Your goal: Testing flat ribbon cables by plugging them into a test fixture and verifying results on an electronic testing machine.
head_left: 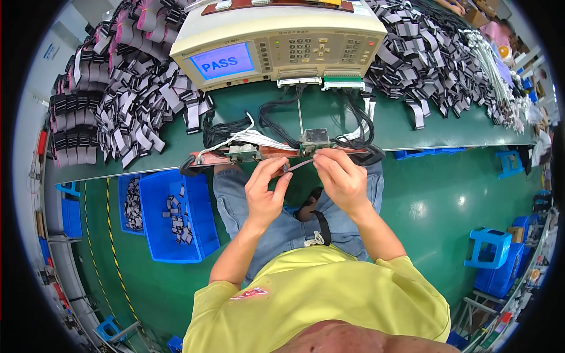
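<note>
A worker in a lime-yellow shirt sits at a green table, both hands raised at its front edge. The left hand, thumb and fingers pinched together, grips the dark end of a short gray ribbon cable; the right hand has its fingertips closed on the other end, which they hide. Stretched between the two, the cable runs its long axis left to right, slanting so the right end points up toward the table and the left end lies nearer the worker. Just beyond, a wired fixture lines the front edge. Below that edge, left of the knees, a blue bin contains small cable pieces. Farther back, a beige tester with a lit screen stands between heaped ribbon cables toward the table's left and right ends.
</note>
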`<action>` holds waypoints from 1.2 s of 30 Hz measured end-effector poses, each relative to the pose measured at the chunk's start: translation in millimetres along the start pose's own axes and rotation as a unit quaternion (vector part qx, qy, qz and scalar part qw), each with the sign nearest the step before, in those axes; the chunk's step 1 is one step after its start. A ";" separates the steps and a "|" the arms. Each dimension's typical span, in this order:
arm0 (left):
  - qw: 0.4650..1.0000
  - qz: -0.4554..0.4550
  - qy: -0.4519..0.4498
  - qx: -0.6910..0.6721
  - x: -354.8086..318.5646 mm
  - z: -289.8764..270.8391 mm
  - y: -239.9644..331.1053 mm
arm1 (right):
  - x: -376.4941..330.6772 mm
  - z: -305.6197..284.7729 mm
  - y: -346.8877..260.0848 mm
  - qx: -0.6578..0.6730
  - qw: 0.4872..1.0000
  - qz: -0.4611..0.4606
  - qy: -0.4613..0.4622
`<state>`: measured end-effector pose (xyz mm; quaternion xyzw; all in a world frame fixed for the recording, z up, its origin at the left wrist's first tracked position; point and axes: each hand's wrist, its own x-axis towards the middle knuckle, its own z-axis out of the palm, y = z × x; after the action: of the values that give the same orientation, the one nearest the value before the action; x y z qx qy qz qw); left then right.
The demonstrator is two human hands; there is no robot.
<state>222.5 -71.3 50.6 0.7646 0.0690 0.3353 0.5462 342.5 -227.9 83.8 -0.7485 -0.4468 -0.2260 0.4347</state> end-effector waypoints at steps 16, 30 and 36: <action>1.000 0.020 -0.010 0.001 -3.1 -1.1 -4.9 | 14.7 -19.5 -4.3 -0.050 0.993 -0.008 -0.111; 1.000 -0.018 -0.006 -0.016 -6.5 0.7 0.3 | 11.3 -8.5 -15.4 0.010 0.992 0.003 -0.129; 0.999 -0.036 0.002 -0.038 -3.9 14.1 1.6 | 3.6 -15.7 -20.2 -0.005 0.984 0.026 -0.178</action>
<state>227.3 -84.8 47.9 0.7392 0.0852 0.3194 0.5868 327.6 -235.0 103.6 -0.7902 -0.4962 -0.0799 0.3508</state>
